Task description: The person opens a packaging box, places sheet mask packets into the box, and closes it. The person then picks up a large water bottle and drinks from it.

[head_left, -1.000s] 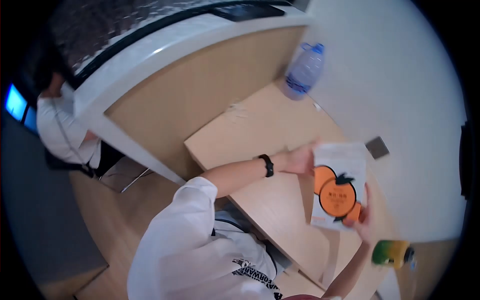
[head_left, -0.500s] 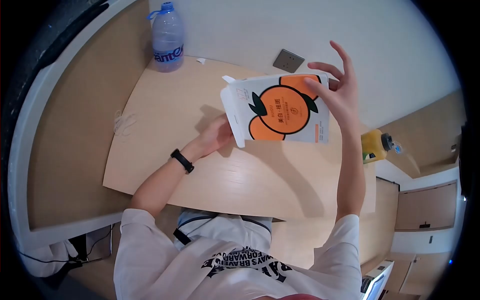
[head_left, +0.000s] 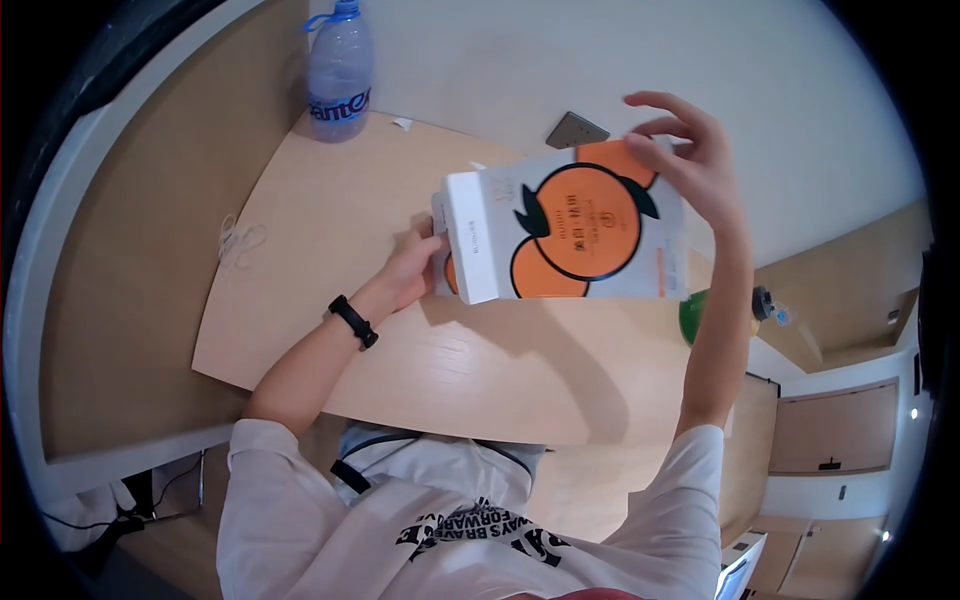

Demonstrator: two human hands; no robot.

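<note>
Printed box (head_left: 570,225), wooden desk (head_left: 345,230) beneath, pale wall (head_left: 500,75) beyond

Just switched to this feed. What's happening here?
A person has both hands on a white, orange-printed box above the table. The left hand holds the end with the white panel; the right hand is at the opposite end. A large bottle stands at the far left.

Office, apparently: pale wooden desk (head_left: 470,375), curved white-framed wooden partition (head_left: 150,250), grey square wall socket (head_left: 577,129), flat wooden door (head_left: 835,425) indicate it.
</note>
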